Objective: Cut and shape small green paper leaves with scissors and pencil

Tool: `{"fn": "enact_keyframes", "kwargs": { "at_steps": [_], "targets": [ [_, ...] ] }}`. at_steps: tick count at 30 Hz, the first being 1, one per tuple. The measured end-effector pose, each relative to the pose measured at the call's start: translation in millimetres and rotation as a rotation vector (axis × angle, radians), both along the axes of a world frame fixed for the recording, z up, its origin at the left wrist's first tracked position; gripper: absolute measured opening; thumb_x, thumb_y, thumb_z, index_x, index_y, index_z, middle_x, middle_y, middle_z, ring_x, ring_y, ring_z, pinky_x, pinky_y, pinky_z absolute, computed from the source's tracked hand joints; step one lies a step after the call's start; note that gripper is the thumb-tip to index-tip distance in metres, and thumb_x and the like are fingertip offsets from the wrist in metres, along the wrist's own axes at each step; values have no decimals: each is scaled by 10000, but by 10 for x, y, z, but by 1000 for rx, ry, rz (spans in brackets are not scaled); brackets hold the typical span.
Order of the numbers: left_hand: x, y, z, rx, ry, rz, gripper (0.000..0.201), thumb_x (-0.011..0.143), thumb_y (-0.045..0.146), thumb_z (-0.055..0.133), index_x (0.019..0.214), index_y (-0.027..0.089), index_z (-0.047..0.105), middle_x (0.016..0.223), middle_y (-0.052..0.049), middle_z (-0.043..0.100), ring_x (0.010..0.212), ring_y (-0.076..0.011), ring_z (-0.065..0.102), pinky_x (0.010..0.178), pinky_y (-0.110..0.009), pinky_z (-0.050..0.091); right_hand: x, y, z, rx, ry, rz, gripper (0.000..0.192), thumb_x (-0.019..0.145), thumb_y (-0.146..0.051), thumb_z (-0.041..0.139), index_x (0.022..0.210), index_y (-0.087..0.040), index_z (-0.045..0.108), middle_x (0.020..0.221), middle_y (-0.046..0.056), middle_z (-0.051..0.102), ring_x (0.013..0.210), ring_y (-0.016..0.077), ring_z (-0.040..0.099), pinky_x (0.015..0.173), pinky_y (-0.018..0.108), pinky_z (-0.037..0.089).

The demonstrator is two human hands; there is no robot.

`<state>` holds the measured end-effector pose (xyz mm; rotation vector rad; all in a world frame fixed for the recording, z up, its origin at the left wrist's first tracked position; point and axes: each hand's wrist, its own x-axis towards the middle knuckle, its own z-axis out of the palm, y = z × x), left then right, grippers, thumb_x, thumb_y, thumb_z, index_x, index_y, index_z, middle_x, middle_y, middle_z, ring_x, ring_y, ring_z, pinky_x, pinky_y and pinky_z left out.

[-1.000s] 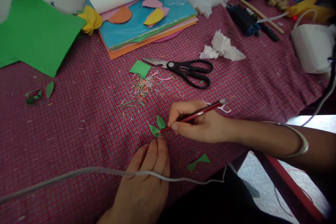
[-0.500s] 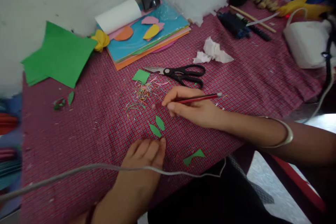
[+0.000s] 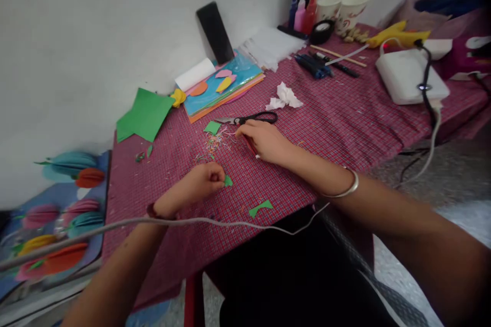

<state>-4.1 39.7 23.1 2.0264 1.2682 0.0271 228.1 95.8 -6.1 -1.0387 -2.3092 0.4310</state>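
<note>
A grey cord (image 3: 199, 222) sags across the near edge of the counter (image 3: 345, 112), which is covered in red checked cloth. Just beyond it, at about 5 o'clock from the left hand, a green bow-shaped paper scrap (image 3: 261, 208) lies flat. The left hand (image 3: 201, 184) is curled nearly closed, its fingertips pinching a small green paper leaf (image 3: 228, 181) that pokes out at its 3 o'clock side, low against the cloth. At 1 o'clock from it, the right hand (image 3: 264, 140) rests on the cloth with its fingers wrapped around a red pencil (image 3: 251, 146), whose shaft shows under the palm. A metal bangle (image 3: 343, 189) circles that wrist.

At 10 o'clock from the right hand lie thin coloured paper shavings (image 3: 213, 143) and a small green square (image 3: 212, 127). Black-handled scissors (image 3: 249, 118) lie just past the right fingertips, at 12 o'clock. Farther out sit crumpled white tissue (image 3: 286, 97), a large green sheet (image 3: 146, 115) at 10 o'clock, and a stack of coloured sheets (image 3: 224, 84). At the far edge stand glue bottles (image 3: 303, 10) and paper cups (image 3: 345, 7), with a white box (image 3: 408, 74) at 2 o'clock.
</note>
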Motion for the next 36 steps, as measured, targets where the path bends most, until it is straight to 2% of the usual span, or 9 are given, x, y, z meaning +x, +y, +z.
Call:
{"fn": "enact_keyframes", "kwargs": {
  "at_steps": [5,9,14,18,21,26,30,33,36],
  "targets": [
    [137,90,206,72,-49,-90,101,755,137,565,663,175,586,773,-5,549,782,-137,519,749,-286,418,11,-43,77,0,47,-34,308,784,-73,467,1025,-159,637,928,78,610,818,184,541,706,284,366],
    [221,97,146,59,15,-152,152,694,53,564,604,173,539,737,4,523,761,-135,485,735,-278,396,17,-73,129,-2,110,-7,320,806,-76,452,1045,-166,645,946,84,624,834,184,554,728,289,380],
    [160,67,-7,-35,0,-27,180,683,58,552,810,182,585,714,27,565,643,-110,487,628,-250,392,37,-90,157,16,207,38,314,808,-68,438,1029,-151,645,953,88,633,868,188,568,751,288,407],
    [58,52,21,-140,-88,97,59,722,191,602,773,169,624,675,21,604,620,-108,523,608,-239,422,45,-129,173,-3,273,66,307,791,-45,434,996,-159,633,950,84,629,863,189,581,756,298,431],
    [-263,84,107,-136,-154,252,131,699,287,660,732,160,662,671,10,629,623,-108,538,622,-239,434,70,-166,190,-5,337,127,281,788,-49,460,990,-173,611,918,67,624,845,191,584,744,308,442],
    [-1339,164,176,69,-216,700,178,676,316,687,705,145,647,584,34,563,511,-73,452,514,-208,363,189,-200,227,-37,387,185,258,827,-131,513,1053,-232,583,976,52,610,910,204,591,783,332,450],
    [-2061,268,104,172,-246,1001,182,755,296,667,759,121,618,629,22,558,508,-72,465,506,-213,397,286,-194,266,-6,336,105,267,853,-226,537,1093,-337,576,1059,42,613,935,210,611,785,343,473],
    [-2288,387,24,187,-270,1127,231,868,313,583,993,121,603,900,-44,625,720,-131,593,645,-293,512,339,-141,284,0,287,52,242,836,-316,570,1064,-397,590,1024,42,633,880,226,635,730,361,503],
    [-2328,534,-32,200,-300,1190,315,892,329,553,1151,149,557,1121,-87,595,929,-195,610,774,-394,533,380,-40,268,-3,262,33,260,807,-434,587,1067,-434,594,972,52,655,840,250,651,679,391,519]
  ]
}}
